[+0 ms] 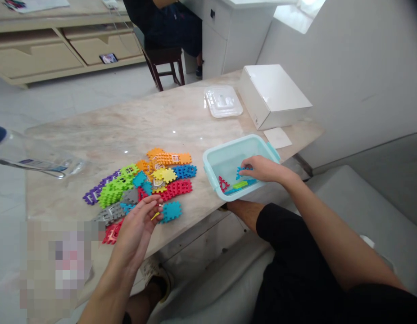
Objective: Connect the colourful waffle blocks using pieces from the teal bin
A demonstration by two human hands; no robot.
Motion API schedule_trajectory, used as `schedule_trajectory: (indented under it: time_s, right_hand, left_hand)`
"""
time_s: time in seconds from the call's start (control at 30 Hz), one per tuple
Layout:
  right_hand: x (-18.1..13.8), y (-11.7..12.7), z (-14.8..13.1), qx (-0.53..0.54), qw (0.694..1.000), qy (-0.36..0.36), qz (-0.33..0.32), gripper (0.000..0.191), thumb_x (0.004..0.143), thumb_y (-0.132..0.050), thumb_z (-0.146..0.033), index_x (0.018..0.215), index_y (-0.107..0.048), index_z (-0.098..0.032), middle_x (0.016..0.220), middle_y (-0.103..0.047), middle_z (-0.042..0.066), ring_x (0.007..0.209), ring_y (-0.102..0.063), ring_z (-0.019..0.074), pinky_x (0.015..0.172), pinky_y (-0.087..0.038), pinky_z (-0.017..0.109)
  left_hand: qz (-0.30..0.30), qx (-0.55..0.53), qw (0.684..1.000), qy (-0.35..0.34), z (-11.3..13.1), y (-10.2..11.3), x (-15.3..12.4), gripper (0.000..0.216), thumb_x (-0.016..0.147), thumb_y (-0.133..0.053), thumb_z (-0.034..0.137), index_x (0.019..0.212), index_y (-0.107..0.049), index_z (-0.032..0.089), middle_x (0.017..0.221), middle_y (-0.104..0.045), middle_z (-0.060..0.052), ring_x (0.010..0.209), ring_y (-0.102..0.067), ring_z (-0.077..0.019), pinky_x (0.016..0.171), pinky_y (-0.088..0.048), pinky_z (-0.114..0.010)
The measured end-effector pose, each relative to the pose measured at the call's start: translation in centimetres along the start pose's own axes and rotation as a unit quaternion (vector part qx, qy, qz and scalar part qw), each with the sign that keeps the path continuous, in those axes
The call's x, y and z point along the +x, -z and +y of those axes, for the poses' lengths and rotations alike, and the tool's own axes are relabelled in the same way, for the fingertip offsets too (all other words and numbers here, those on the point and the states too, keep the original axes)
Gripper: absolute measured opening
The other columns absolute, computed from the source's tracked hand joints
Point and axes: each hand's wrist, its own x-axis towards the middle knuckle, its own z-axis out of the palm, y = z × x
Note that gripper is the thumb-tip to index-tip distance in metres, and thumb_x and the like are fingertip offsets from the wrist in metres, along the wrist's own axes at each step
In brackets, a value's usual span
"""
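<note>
My right hand (pixel 262 169) reaches into a pale blue plastic tub (pixel 218 158) and pinches a blue waffle-block piece (pixel 241 171). A red triangle piece (pixel 224 184) and a green piece (pixel 240 184) lie on the tub's floor. My left hand (pixel 137 227) hovers palm-up over the near edge of a pile of coloured waffle blocks (pixel 144 184), fingers curled around a small yellow piece (pixel 155 216). A loose blue block (pixel 171 211) lies just right of that hand.
The marble table (pixel 127 130) also carries a clear tub lid (pixel 224 101), a white box (pixel 274 94), a paper slip (pixel 278 137) and a clear plastic bottle (pixel 33 155) lying at the left. A person sits on a chair (pixel 164 63) beyond the table.
</note>
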Motion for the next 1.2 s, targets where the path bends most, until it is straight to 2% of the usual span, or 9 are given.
schedule_trajectory:
  time_s: [0.2, 0.3, 0.4, 0.47, 0.57, 0.7, 0.83, 1.03, 1.2]
  right_hand:
    - [1.4, -0.3, -1.8, -0.072, 0.988, -0.064, -0.124, 0.028, 0.097, -0.074, -0.046, 0.100, -0.080, -0.020, 0.106, -0.080, 0.011, 0.098, -0.075, 0.0279, 0.081, -0.052, 0.029]
    - [2.0, -0.3, -2.3, -0.093, 0.980, -0.092, -0.151, 0.033, 0.093, -0.078, -0.051, 0.096, -0.080, -0.019, 0.109, -0.080, 0.013, 0.103, -0.076, 0.0303, 0.088, -0.055, 0.033]
    - [2.3, -0.4, -2.5, -0.091, 0.973, -0.126, -0.172, 0.047, 0.092, -0.075, -0.062, 0.102, -0.080, -0.016, 0.124, -0.077, 0.018, 0.113, -0.075, 0.0356, 0.097, -0.058, 0.042]
    - [2.4, -0.5, -2.6, -0.071, 0.966, -0.149, -0.201, 0.059, 0.087, -0.076, -0.070, 0.108, -0.080, -0.016, 0.130, -0.074, 0.020, 0.112, -0.074, 0.0381, 0.096, -0.060, 0.048]
    - [2.7, -0.9, -2.8, -0.063, 0.958, -0.150, -0.236, 0.068, 0.072, -0.085, -0.076, 0.106, -0.080, -0.017, 0.127, -0.075, 0.019, 0.110, -0.074, 0.0402, 0.094, -0.062, 0.054]
    - [2.9, -1.3, -3.2, -0.059, 0.951, -0.158, -0.260, 0.073, 0.059, -0.093, -0.072, 0.107, -0.079, -0.019, 0.130, -0.075, 0.016, 0.114, -0.074, 0.0398, 0.097, -0.061, 0.055]
    - [3.0, -1.9, -2.8, -0.054, 0.952, -0.168, -0.250, 0.080, 0.047, -0.097, -0.068, 0.110, -0.078, -0.021, 0.129, -0.075, 0.016, 0.113, -0.075, 0.0397, 0.099, -0.060, 0.056]
    - [4.1, -3.5, -1.0, -0.025, 0.965, -0.106, -0.238, 0.061, 0.060, -0.085, -0.071, 0.104, -0.081, -0.029, 0.123, -0.075, 0.016, 0.118, -0.073, 0.0402, 0.090, -0.064, 0.048]
    - [5.3, -4.2, -0.6, -0.013, 0.970, -0.083, -0.227, 0.047, 0.067, -0.081, -0.060, 0.099, -0.080, -0.027, 0.119, -0.074, 0.018, 0.114, -0.073, 0.0393, 0.080, -0.066, 0.043]
  left_hand:
    - [-0.018, 0.016, 0.999, -0.027, 0.1, 0.2, -0.9, 0.027, 0.072, -0.085, 0.027, 0.096, -0.077, 0.020, 0.102, -0.076, -0.004, 0.079, -0.066, -0.0125, 0.066, -0.055, -0.022]
    - [-0.019, 0.017, 0.998, -0.055, 0.1, 0.7, -1.6, 0.034, 0.069, -0.088, 0.032, 0.098, -0.076, 0.019, 0.099, -0.075, -0.003, 0.078, -0.066, -0.0121, 0.067, -0.053, -0.022]
    - [-0.016, 0.015, 0.996, -0.084, -0.1, 1.6, -2.5, 0.039, 0.066, -0.089, 0.037, 0.098, -0.075, 0.019, 0.094, -0.074, -0.003, 0.076, -0.066, -0.0125, 0.067, -0.052, -0.023]
    - [-0.018, 0.008, 0.995, -0.096, -0.1, 2.4, -3.2, 0.040, 0.066, -0.089, 0.038, 0.098, -0.075, 0.019, 0.093, -0.074, -0.003, 0.076, -0.066, -0.0126, 0.067, -0.051, -0.023]
    - [-0.024, 0.012, 0.994, -0.109, 0.6, 4.1, -4.0, 0.041, 0.067, -0.088, 0.040, 0.099, -0.077, 0.018, 0.097, -0.075, -0.005, 0.078, -0.067, -0.0126, 0.067, -0.051, -0.022]
    - [0.010, 0.015, 0.988, -0.153, 2.6, 7.0, -4.6, 0.039, 0.067, -0.087, 0.039, 0.097, -0.077, 0.018, 0.098, -0.076, -0.006, 0.076, -0.066, -0.0126, 0.064, -0.050, -0.022]
    - [0.031, -0.048, 0.983, -0.177, 3.9, 9.2, -5.1, 0.033, 0.069, -0.084, 0.034, 0.096, -0.074, 0.017, 0.095, -0.075, -0.005, 0.073, -0.065, -0.0117, 0.063, -0.051, -0.021]
    - [0.001, -0.087, 0.983, -0.161, 3.6, 10.2, -5.3, 0.026, 0.073, -0.083, 0.029, 0.094, -0.074, 0.017, 0.094, -0.075, -0.007, 0.072, -0.065, -0.0117, 0.065, -0.052, -0.023]
    - [-0.003, -0.096, 0.981, -0.166, 3.6, 10.4, -5.0, 0.022, 0.077, -0.080, 0.027, 0.096, -0.075, 0.016, 0.096, -0.075, -0.008, 0.073, -0.065, -0.0114, 0.063, -0.050, -0.022]
